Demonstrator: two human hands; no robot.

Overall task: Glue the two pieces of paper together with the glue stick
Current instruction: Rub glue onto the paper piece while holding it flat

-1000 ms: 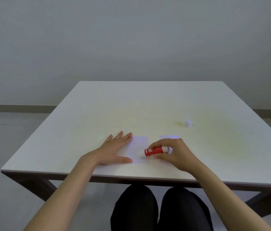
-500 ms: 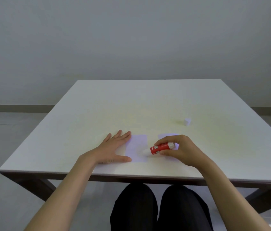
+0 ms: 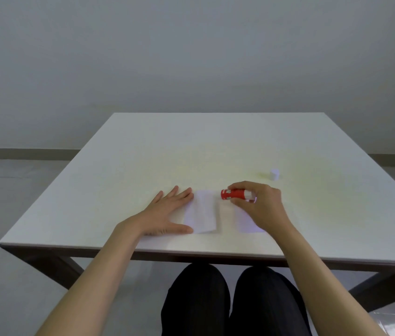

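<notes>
right fingers: I'm seeing them curling closed round the red glue stick (image 3: 234, 194), thumb under, index over
glue stick: lying near horizontal in the grip, red end pointing left, sitting just past the far right corner of the left paper (image 3: 201, 211); can't tell if it's touching the sheet
right hand (image 3: 259, 204): covering the far part of the right paper (image 3: 248, 223)
left fingers: lying spread and flat, gripping nothing
left hand (image 3: 167, 214): pressing on the table (image 3: 143, 154), thumb and index tips touching the left paper's left edge
papers: lying side by side, apart, near the front edge
white cap (image 3: 274, 174): standing alone, beyond the right hand
</notes>
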